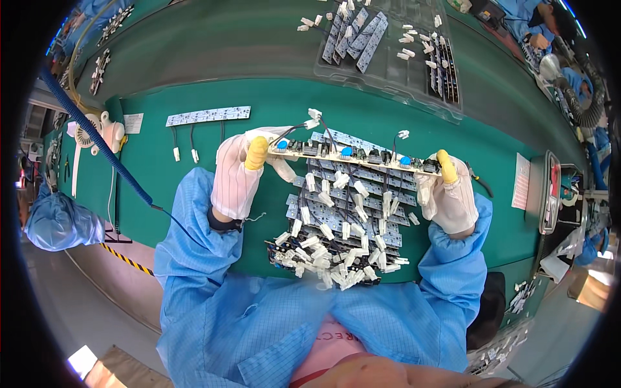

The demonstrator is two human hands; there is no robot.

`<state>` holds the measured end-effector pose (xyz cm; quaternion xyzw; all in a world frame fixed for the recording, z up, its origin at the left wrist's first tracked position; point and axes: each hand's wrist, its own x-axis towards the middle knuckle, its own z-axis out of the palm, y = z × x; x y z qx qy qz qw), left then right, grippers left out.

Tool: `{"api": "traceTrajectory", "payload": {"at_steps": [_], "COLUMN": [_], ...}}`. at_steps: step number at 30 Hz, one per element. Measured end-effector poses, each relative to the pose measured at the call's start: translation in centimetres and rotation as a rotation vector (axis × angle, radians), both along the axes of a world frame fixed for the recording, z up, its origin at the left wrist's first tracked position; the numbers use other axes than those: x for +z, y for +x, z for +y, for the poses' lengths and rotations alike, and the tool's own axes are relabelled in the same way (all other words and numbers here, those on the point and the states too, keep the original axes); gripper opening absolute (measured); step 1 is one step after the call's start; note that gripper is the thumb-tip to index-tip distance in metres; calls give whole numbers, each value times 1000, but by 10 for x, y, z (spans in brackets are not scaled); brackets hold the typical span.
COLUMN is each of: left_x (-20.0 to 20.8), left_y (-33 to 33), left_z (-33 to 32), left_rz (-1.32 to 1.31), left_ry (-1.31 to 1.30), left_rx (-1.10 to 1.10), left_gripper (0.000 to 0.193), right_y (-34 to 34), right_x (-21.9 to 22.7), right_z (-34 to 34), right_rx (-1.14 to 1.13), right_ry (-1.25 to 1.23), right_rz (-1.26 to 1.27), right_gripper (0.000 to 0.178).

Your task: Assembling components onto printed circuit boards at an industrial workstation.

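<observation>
A long, narrow circuit board (333,155) with blue disc-shaped and dark components is held up level in front of me. My left hand (238,174), in a white striped glove with a yellow thumb cover, grips its left end. At its right end, my right hand (451,197), gloved the same way, is closed on it. Beneath and nearer to me lies an overlapping stack of similar boards (381,210). Many white plug connectors (336,258) on dark wires crowd the stack's near side. More wires with white plugs hang from the held board.
One separate strip board (208,116) lies on the green mat (155,161) at the far left. Beyond the mat stands a clear plastic tray (388,92) with several boards. A small white fan (97,132) and a coiled blue hose (97,136) are at left; dark-handled pliers (482,186) lie right.
</observation>
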<state>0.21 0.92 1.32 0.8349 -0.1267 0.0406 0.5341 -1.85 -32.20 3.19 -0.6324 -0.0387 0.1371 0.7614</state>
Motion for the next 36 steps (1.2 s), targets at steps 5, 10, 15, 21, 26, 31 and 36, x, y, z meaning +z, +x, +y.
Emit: {"api": "traceTrajectory", "payload": {"at_steps": [5, 10, 15, 21, 26, 31, 36], "left_x": [2, 11, 34, -21, -10, 45, 17], "left_y": [2, -3, 30, 69, 72, 30, 9], "left_z": [-2, -19, 40, 188, 153, 40, -18], "left_rz": [82, 228, 119, 24, -631, -407, -30], "left_ry": [-62, -617, -378, 479, 959, 168, -408], "left_rx": [7, -40, 397, 571, 684, 108, -389], "left_gripper": [48, 29, 32, 19, 21, 28, 53], "right_y": [4, 0, 4, 17, 20, 23, -2], "right_x": [5, 19, 19, 7, -26, 6, 24], "right_z": [4, 21, 20, 1, -3, 8, 18], "right_rx": [32, 5, -46, -35, -23, -33, -180], "right_ry": [-19, -21, 93, -546, -1505, -448, 249], "right_rz": [21, -147, -222, -294, -678, -133, -126], "right_gripper": [43, 41, 52, 40, 32, 24, 15]}}
